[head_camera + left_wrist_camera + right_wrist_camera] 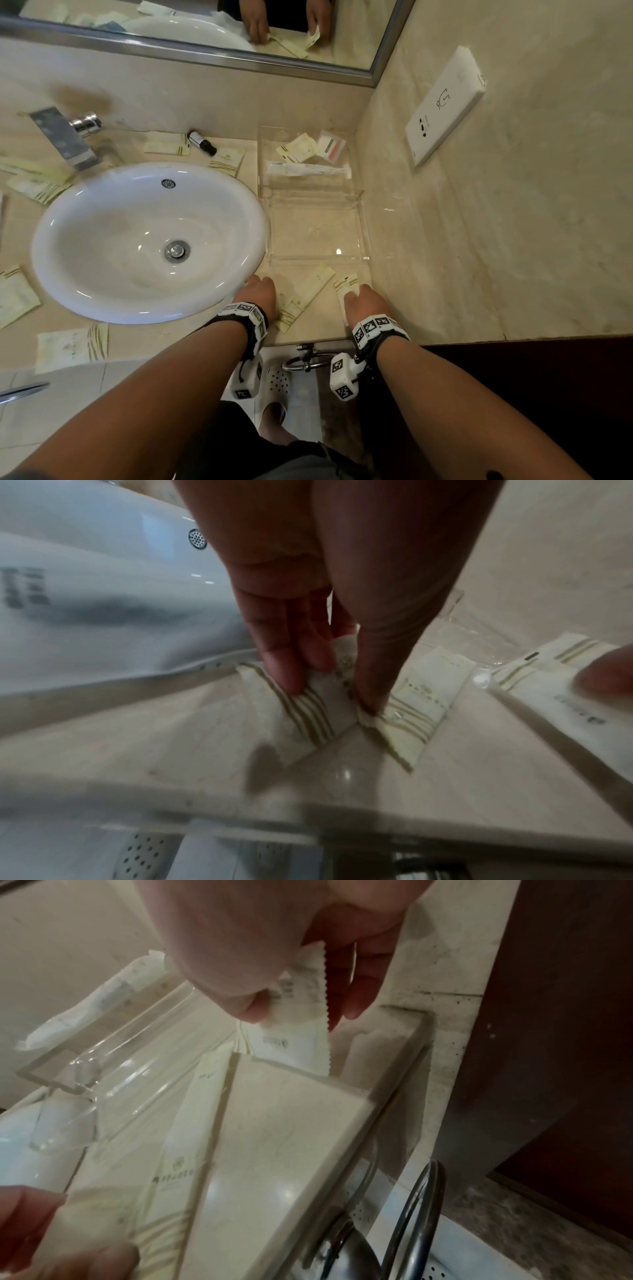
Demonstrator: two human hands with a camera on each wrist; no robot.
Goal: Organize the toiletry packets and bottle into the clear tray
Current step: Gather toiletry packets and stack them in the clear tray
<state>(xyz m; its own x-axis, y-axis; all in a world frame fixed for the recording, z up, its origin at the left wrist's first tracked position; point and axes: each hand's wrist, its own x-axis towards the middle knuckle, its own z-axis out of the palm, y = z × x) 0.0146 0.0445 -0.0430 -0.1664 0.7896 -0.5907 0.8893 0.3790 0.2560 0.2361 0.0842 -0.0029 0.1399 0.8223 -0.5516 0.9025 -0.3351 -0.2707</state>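
Observation:
The clear tray point(318, 222) stands right of the sink, with a few packets and a long white sachet point(308, 169) in its far section. At the counter's front edge, my left hand point(332, 696) pinches a cream striped packet point(308, 712) between fingers and thumb; the head view hides most of that packet under the hand point(260, 294). A long packet point(305, 301) lies beside it. My right hand point(359, 298) pinches another cream packet point(301, 1031) with a serrated edge, just in front of the tray. The small dark bottle point(202, 142) lies behind the sink.
The white sink point(147, 240) fills the counter's left, with the faucet point(65, 137) behind it. Several more packets lie around the basin's rim. A wall rises close on the right with a white socket panel point(445, 106). A chrome towel ring point(308, 363) hangs below the counter edge.

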